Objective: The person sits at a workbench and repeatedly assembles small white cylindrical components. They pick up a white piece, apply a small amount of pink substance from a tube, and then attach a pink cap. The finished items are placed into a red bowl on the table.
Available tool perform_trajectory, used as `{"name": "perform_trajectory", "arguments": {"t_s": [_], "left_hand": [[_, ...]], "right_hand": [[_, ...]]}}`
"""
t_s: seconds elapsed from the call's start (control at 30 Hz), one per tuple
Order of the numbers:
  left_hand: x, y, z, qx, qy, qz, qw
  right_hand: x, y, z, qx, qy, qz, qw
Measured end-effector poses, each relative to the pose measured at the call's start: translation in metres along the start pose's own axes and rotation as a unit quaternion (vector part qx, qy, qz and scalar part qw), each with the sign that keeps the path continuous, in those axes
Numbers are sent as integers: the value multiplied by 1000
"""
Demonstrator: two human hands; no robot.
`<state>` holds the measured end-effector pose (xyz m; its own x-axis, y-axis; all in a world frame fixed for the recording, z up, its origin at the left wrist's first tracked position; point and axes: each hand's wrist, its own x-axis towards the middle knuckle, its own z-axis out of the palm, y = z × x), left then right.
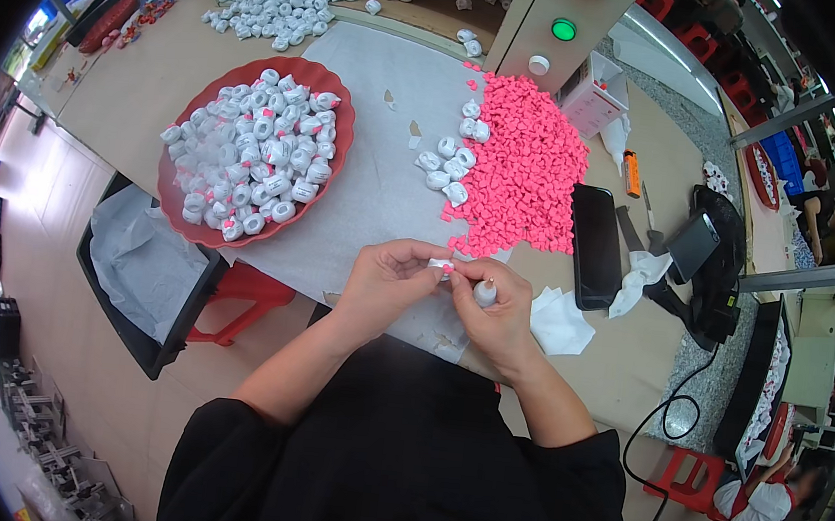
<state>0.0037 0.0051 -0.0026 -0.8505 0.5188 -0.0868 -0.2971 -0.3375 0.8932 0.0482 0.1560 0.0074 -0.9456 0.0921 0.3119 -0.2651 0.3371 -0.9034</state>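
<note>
My left hand (pixel 385 280) pinches a small white rounded piece (pixel 438 264) at the table's near edge. A bit of pink shows on that piece. Close against it, my right hand (pixel 500 314) is closed round a small white squeeze bottle (pixel 485 292) with a narrow tip, its fingertips meeting the white piece. Just beyond my hands spreads a heap of small bright pink pieces (pixel 517 170). Several white pieces (pixel 444 163) lie along the heap's left side. To the left, a red scalloped bowl (pixel 345 143) is piled with white pieces, many with pink bits on them.
Right of the heap lie a black phone (pixel 595 247), white tissue (pixel 560 322), an orange lighter (pixel 631 174), scissors (pixel 651 218) and a black bag (pixel 717 259). A cabinet (pixel 535 31) with buttons and more white pieces (pixel 281 6) stand behind. A black tray (pixel 104 276) is lower left.
</note>
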Motion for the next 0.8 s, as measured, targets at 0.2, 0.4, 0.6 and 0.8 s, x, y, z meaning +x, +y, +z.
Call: {"name": "perform_trajectory", "arguments": {"t_s": [0.2,0.4,0.6,0.8], "left_hand": [[1,-3,-2,-6,-4,-1,1000],[3,-2,-1,-10,-4,1,1000],[2,0,2,-16,10,-4,1000],[2,0,3,-12,15,-1,1000]], "right_hand": [[0,0,1,-26,-2,-42,999],[0,1,2,-39,9,-63,997],[0,3,3,-31,13,-61,998],[0,4,3,-29,15,-55,998]]}}
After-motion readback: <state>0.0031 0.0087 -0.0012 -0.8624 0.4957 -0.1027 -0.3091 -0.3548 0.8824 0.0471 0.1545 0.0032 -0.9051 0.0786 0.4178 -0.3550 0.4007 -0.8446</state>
